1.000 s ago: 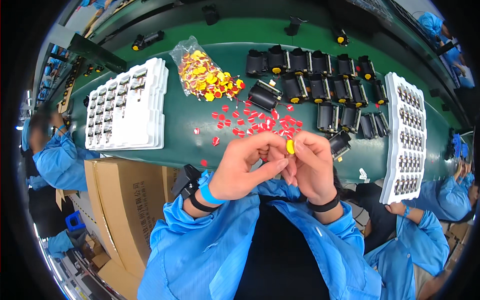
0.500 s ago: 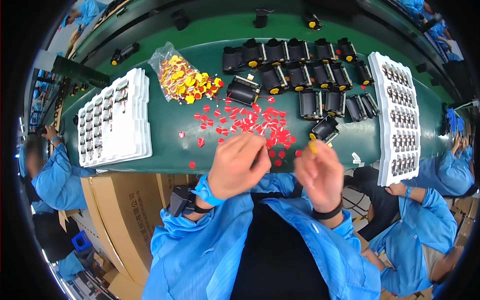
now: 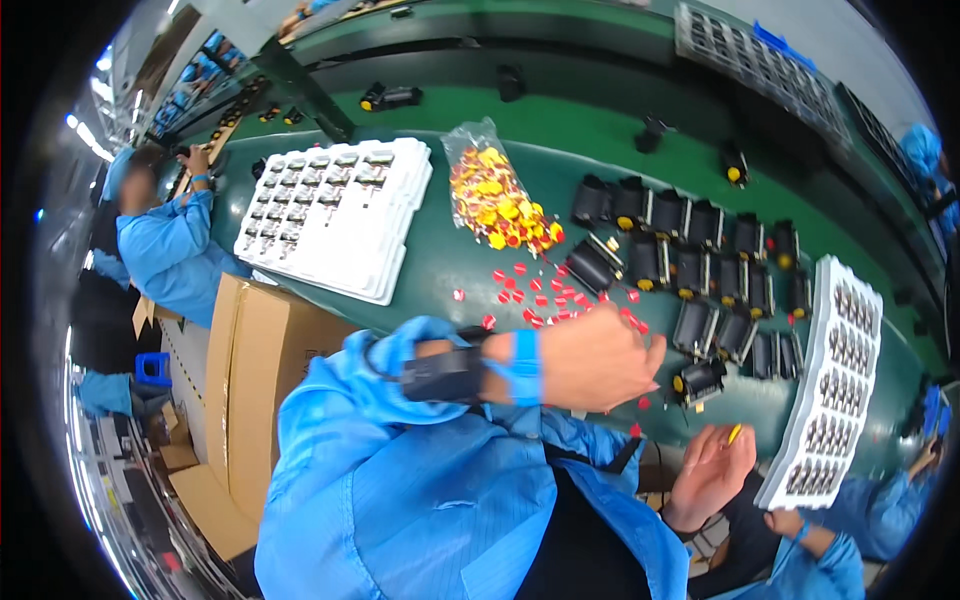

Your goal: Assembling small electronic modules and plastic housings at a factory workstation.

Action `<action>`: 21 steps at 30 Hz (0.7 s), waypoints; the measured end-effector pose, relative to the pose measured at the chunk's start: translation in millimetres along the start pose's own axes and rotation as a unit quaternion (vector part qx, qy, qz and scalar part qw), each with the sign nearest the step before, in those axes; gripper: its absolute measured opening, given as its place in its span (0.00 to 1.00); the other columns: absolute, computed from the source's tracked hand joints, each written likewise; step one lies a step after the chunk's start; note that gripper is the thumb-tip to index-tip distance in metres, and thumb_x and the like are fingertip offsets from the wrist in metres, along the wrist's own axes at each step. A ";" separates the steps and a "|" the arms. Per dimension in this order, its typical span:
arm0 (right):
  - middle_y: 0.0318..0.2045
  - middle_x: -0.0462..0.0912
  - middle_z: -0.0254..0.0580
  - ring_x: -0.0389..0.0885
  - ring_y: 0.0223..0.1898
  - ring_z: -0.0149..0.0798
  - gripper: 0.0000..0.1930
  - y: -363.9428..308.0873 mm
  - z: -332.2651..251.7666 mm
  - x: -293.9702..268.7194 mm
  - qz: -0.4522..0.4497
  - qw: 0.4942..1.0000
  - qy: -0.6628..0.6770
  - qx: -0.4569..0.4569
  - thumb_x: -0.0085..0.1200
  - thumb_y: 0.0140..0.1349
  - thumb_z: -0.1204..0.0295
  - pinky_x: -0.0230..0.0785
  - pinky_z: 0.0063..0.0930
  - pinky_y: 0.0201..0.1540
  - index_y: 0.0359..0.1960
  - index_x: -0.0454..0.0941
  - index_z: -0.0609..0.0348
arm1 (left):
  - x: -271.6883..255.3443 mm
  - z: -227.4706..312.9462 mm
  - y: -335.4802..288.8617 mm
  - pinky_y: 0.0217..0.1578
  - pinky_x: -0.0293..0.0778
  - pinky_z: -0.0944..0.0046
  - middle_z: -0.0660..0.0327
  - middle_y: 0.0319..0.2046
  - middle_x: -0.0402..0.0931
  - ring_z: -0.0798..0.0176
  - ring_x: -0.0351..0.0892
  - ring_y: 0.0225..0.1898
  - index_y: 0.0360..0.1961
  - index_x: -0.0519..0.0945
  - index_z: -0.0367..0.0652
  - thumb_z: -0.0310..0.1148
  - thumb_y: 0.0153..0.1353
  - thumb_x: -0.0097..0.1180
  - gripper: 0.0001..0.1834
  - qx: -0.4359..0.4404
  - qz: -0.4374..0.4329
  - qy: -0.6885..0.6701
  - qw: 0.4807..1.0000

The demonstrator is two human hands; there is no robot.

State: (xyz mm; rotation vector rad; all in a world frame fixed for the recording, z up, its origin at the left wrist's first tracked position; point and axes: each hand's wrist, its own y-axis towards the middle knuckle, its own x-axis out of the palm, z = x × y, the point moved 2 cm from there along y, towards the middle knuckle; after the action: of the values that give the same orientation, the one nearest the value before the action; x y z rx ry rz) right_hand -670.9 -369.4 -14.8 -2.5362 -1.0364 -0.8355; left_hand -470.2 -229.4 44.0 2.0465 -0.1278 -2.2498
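Observation:
My left hand [image 3: 590, 360] hovers over the loose red discs [image 3: 540, 300] on the green table, its back toward me. Its fingers are curled in, and anything they might hold is hidden. At the near table edge, right of the left hand, my right hand [image 3: 712, 472] is closed in a pinch on a small yellow piece [image 3: 735, 434]. A single black housing with a yellow end [image 3: 700, 380] lies between the hands and the rows of black housings [image 3: 693, 270]. Another black housing [image 3: 594, 265] lies beside the clear bag of yellow and red pieces [image 3: 492, 200].
A white tray of small metal parts [image 3: 395, 235] lies at the left, another white tray [image 3: 775, 480] at the right. A cardboard box [image 3: 245, 380] stands below the table at left. Co-workers in blue sit at the left [image 3: 165, 235] and right [image 3: 840, 570].
The view has swung, so the table appears tilted and shifted. My left hand has turned its back up and reaches rightward over the discs; my right hand still pinches the yellow piece, now further from the left.

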 end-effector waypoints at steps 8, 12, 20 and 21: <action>0.21 0.77 0.52 0.79 0.20 0.45 0.10 19.5 18.9 5.4 0.018 0.974 -0.223 -0.028 0.50 0.71 0.73 0.75 0.34 0.24 0.33 0.72 0.69 | -82.6 -333.3 -149.7 0.33 0.75 0.45 0.46 0.24 0.78 0.40 0.81 0.32 0.29 0.79 0.38 0.35 0.57 0.59 0.10 -0.449 0.186 0.133 0.864; 0.17 0.72 0.45 0.73 0.17 0.39 0.12 22.4 13.0 25.0 0.038 0.979 -0.197 -0.035 0.49 0.72 0.72 0.69 0.30 0.19 0.30 0.70 0.68 | -52.8 -451.7 -170.2 0.41 0.78 0.46 0.44 0.34 0.82 0.38 0.82 0.40 0.35 0.81 0.39 0.32 0.52 0.59 0.10 -0.507 0.080 0.144 0.846; 0.17 0.70 0.41 0.71 0.17 0.35 0.13 14.5 20.6 23.3 0.112 0.972 -0.208 -0.012 0.50 0.73 0.67 0.64 0.26 0.20 0.32 0.71 0.64 | -13.1 -482.5 -217.0 0.44 0.78 0.43 0.47 0.40 0.83 0.43 0.83 0.45 0.43 0.80 0.43 0.27 0.59 0.53 0.11 -0.410 -0.112 0.274 0.862; 0.17 0.70 0.42 0.72 0.17 0.36 0.12 16.4 19.2 28.8 0.090 0.974 -0.206 -0.013 0.50 0.72 0.69 0.67 0.27 0.20 0.31 0.71 0.65 | -14.4 -476.2 -214.9 0.41 0.78 0.43 0.46 0.38 0.83 0.42 0.83 0.43 0.42 0.80 0.43 0.25 0.60 0.52 0.10 -0.384 0.014 0.275 0.882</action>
State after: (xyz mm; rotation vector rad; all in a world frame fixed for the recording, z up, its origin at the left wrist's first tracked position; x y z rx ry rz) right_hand -634.8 -356.5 -13.2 -2.8444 -0.8831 -0.2785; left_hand 1.8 -12.7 -14.3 2.0352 0.6578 -1.2648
